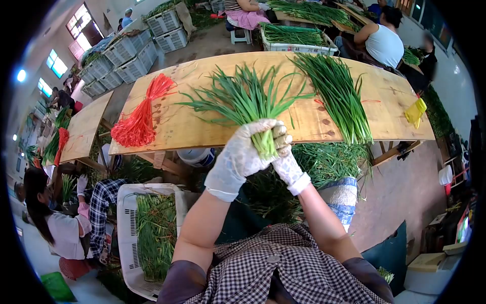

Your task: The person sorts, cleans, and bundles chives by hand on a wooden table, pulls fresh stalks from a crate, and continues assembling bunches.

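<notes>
Leave the red ties (144, 114) on the table (187, 124). With left hand (230, 161) closed round the stems of the leafy bunch (251, 99) at the near edge, hold snugly, uncrushed; align right hand (289, 168), grip partly hidden, cannot tell.

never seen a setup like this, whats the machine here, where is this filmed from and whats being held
There's no machine working here, just a person's two gloved hands. The single picture comes from a camera worn on that person's head, looking forward and down. The left hand grips a bunch of green stalks; the right hand is close against it, its fingers partly hidden. On the wooden table lie red strips, a larger pile of greens and a yellow object.
</notes>
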`<action>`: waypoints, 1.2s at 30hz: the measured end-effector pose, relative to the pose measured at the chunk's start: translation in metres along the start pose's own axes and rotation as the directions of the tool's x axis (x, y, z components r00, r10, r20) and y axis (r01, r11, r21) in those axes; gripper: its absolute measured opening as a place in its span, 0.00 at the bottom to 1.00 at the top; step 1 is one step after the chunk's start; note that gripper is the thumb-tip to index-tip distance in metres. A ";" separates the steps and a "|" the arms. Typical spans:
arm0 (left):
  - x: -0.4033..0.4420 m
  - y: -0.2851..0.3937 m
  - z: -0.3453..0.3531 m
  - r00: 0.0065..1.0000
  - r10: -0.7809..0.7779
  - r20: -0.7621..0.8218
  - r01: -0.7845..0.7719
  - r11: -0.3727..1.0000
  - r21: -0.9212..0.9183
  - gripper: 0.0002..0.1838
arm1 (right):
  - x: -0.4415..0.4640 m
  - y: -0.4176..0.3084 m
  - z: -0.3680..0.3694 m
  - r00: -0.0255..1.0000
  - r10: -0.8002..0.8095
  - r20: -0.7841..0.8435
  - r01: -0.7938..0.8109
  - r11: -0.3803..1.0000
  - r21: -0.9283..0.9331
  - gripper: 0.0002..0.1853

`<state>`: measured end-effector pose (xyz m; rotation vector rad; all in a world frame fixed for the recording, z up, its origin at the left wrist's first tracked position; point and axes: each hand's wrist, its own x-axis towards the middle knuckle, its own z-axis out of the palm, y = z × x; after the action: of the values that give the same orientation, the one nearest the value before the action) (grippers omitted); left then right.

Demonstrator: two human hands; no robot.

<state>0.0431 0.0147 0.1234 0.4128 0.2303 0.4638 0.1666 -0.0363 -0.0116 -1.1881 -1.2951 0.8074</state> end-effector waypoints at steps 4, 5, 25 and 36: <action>-0.008 0.042 0.039 0.996 0.072 0.050 -0.079 0.987 0.139 0.12 | -0.048 -0.043 -0.015 0.843 0.223 0.489 -0.355 0.915 0.193 0.19; -0.008 0.053 0.051 0.992 0.108 0.069 -0.119 0.975 0.188 0.12 | -0.066 -0.034 -0.019 0.768 0.321 0.555 -0.464 0.875 0.137 0.19; -0.027 -0.101 -0.116 0.978 0.096 -0.186 -0.117 0.987 -0.106 0.14 | -0.078 0.000 -0.037 0.959 0.219 0.179 -0.066 0.788 -0.612 0.12; -0.043 -0.086 -0.107 0.985 0.174 0.016 -0.173 0.982 -0.070 0.10 | -0.002 -0.107 -0.162 0.819 -0.353 -0.453 -0.421 0.168 -0.892 0.10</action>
<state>0.0062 -0.0404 -0.0047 0.3725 0.1574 0.6366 0.3065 -0.0969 0.1092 -2.3043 -1.1731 -0.6934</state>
